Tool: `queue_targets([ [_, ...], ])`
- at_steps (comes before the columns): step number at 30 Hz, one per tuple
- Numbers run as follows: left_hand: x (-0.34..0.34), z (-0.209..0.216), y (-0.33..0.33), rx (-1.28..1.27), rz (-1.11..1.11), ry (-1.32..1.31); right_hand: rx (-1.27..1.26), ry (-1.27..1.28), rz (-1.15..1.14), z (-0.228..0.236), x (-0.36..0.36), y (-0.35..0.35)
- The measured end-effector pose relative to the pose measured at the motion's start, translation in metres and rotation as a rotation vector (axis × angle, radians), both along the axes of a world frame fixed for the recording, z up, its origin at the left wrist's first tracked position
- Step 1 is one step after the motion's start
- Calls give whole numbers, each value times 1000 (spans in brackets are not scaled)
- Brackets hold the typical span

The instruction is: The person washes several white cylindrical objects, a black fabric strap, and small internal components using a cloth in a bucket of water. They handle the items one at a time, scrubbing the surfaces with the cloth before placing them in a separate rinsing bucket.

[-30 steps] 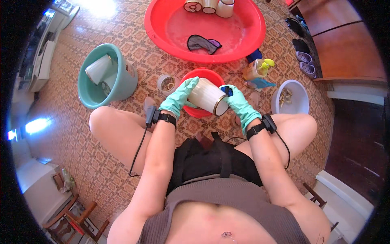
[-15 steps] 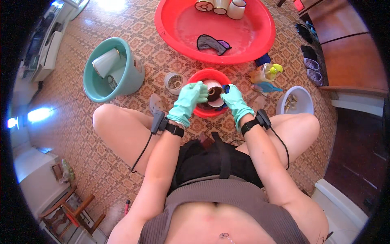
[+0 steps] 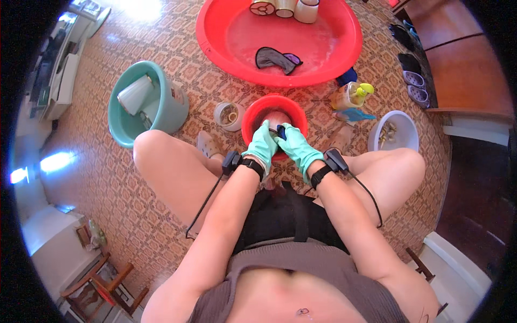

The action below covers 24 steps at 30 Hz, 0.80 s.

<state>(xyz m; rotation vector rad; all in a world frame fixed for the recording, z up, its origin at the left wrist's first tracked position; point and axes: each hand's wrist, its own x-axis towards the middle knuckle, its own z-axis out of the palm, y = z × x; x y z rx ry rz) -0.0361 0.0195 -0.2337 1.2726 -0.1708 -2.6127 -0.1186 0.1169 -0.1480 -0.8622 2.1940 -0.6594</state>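
Observation:
A small white lampshade [image 3: 276,118] is in my gloved hands, low in the mouth of a small red bucket [image 3: 275,98]. My left hand [image 3: 263,143], in a mint-green rubber glove, is closed on the shade's near left side. My right hand [image 3: 295,145], gloved alike, is closed on a dark blue cloth [image 3: 281,132] against the shade's near right edge. My fingers and the bucket's wall hide the lower part of the shade. Left of the bucket stands a white round container [image 3: 228,116] with a ring-shaped piece in it.
A teal bucket [image 3: 180,102] holding a white lampshade [image 3: 135,95] stands to the left. Ahead is a large red basin [image 3: 242,70] with several lampshades [image 3: 284,8] and a grey cloth [image 3: 274,58]. Rightward are a yellow-pump bottle [image 3: 353,96], a blue cloth [image 3: 354,115] and a pale tub [image 3: 413,129].
My left hand has come down and right onto the lampshade, close beside my right hand. The shade's brown open end no longer faces up. My right hand has moved slightly left and nearer.

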Motion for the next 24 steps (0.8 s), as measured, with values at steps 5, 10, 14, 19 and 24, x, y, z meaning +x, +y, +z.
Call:
queue_targets([
  [5, -28, -10, -7, -171, -67, -121, -80, 59, -108, 34, -17, 2],
  [10, -69, 20, 18, -680, -498, -442, -175, 114, -249, 33, -61, 27],
  [14, -67, 2, -1, -471, -431, -328, -210, 87, -307, 46, -56, 18],
  [19, -75, 34, 11, -475, -616, -256, -253, 58, -385, 31, -75, 44],
  [24, -45, -27, -17, -1232, -1478, -384, -252, 49, -350, 53, -73, 24],
])
